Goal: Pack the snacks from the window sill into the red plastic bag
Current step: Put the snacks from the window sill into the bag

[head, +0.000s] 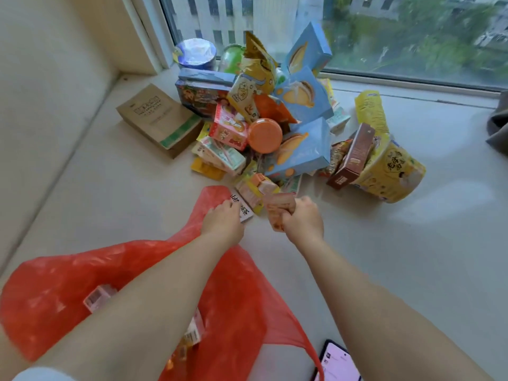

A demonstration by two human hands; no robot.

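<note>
Right hand (303, 220) grips a pink packet (277, 210), left hand (222, 221) a white packet (243, 209); red bag (242, 298) (holding cartons).

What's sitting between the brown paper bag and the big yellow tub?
In the head view, the heaped snack pile lies between the brown paper bag and the round yellow tub.
</note>
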